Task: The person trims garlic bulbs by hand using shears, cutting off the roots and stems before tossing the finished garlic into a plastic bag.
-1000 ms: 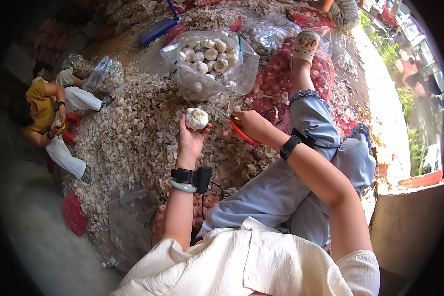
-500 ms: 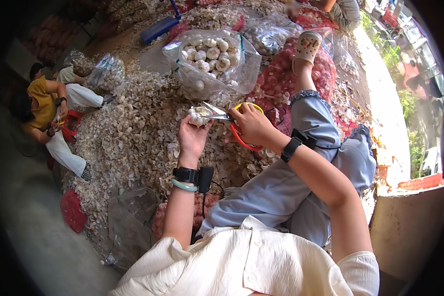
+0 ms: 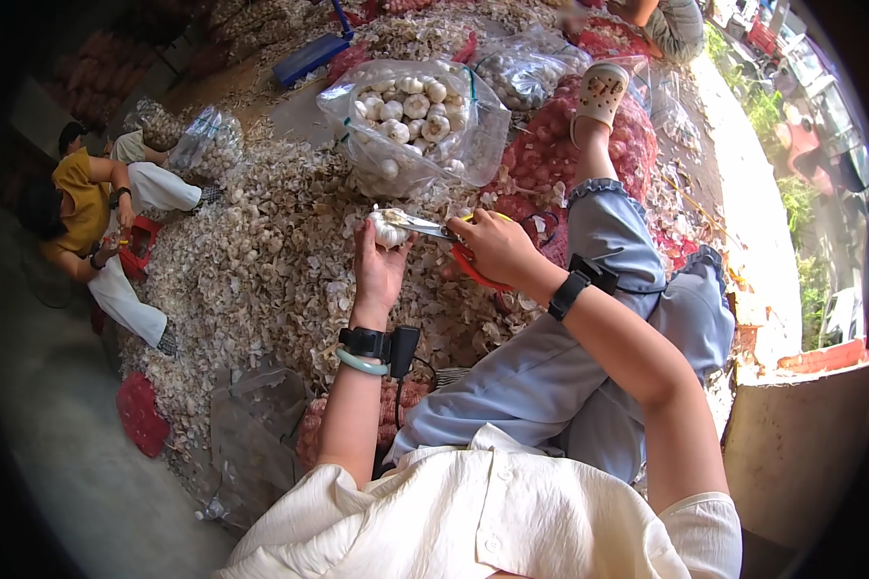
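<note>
A white garlic bulb (image 3: pixel 388 232) rests in the fingertips of my left hand (image 3: pixel 381 265), its top turned up. My right hand (image 3: pixel 497 248) grips a pair of scissors (image 3: pixel 427 227) by its red and yellow handles. The blades point left and lie close together, their tips at the top of the bulb. Just beyond my hands stands an open clear plastic bag (image 3: pixel 410 121) filled with garlic bulbs. Under both hands spreads a deep layer of dry garlic skins (image 3: pixel 261 256).
A red mesh sack (image 3: pixel 541 145) of garlic lies beside my outstretched leg. Another full clear bag (image 3: pixel 526 72) sits behind it. On the left, a person in a yellow top (image 3: pixel 82 188) sits by a red basket (image 3: pixel 140 246). A blue tool (image 3: pixel 311 60) lies farther back.
The scissor blades have closed from a wide spread to nearly together at the bulb. My left hand has tilted slightly, turning the bulb.
</note>
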`<move>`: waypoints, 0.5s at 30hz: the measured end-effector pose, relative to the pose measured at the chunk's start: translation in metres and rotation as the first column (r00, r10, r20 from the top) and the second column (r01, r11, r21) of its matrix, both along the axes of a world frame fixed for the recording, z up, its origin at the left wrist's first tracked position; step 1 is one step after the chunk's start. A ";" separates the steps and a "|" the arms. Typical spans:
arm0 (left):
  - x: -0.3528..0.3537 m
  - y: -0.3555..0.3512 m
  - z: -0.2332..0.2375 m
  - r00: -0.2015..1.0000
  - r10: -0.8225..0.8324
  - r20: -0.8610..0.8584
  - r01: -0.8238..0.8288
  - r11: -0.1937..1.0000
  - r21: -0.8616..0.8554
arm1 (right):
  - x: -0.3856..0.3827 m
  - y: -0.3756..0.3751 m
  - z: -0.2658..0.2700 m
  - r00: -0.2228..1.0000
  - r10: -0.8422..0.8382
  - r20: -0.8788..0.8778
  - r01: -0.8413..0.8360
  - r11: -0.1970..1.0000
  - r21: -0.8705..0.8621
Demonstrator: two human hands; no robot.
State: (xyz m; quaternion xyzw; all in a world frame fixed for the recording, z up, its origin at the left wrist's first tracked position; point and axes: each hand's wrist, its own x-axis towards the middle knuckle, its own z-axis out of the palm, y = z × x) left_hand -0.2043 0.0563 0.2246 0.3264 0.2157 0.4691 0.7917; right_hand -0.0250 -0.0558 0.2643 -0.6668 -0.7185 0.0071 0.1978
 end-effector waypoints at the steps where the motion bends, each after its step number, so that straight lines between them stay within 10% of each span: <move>1: -0.002 0.001 -0.003 1.000 -0.006 0.010 0.006 1.000 0.013 | -0.001 0.000 0.003 1.000 -0.023 -0.009 0.023 1.000 -0.021; 15: 0.001 -0.001 -0.003 1.000 0.003 0.025 -0.002 0.999 -0.045 | -0.005 -0.004 0.001 0.991 0.022 -0.135 -0.025 0.999 -0.024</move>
